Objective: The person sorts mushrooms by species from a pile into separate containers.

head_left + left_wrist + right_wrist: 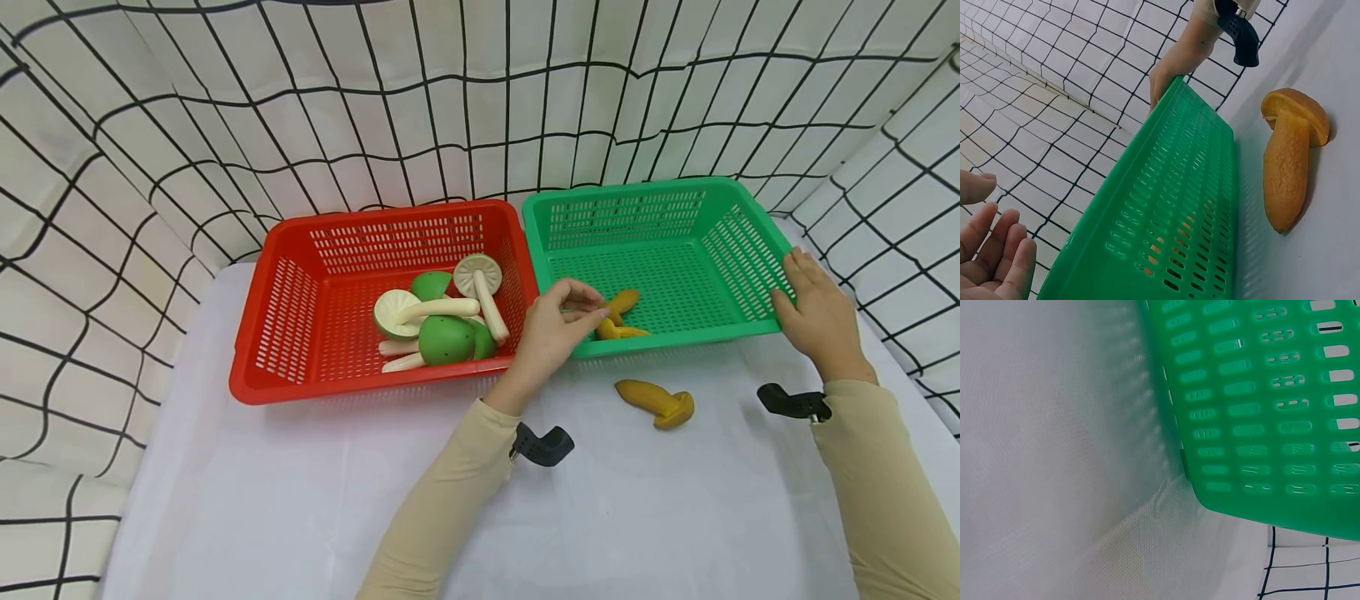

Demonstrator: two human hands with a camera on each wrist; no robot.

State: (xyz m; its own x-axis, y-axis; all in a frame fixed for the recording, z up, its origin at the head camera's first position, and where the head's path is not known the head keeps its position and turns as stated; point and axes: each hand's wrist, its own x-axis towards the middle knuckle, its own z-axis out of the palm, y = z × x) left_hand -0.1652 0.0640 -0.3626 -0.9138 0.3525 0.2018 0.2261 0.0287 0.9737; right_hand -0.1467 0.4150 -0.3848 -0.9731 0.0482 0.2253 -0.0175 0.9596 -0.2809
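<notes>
In the head view, my left hand (pixel 558 321) is over the near left corner of the green basket (pixel 675 337). Its thumb and loosely bent fingers (pixel 1007 250) stand apart in the left wrist view, with nothing between them. Just beyond that hand, yellow-brown toy mushrooms (pixel 621 332) lie in the basket, partly hidden by the fingers. A similar toy mushroom (pixel 656 403) lies on the white cloth in front. My right hand (pixel 819 321) rests on the basket's right rim, fingers extended; the right wrist view shows only the basket's side wall (pixel 1241 425).
The red basket (pixel 281 392) stands against the green one's left side and holds several green-capped toy mushrooms (pixel 446 340) with pale stems. Black wire grid (pixel 465 79) over white cloth walls in the back and both sides. White cloth (pixel 300 500) covers the table.
</notes>
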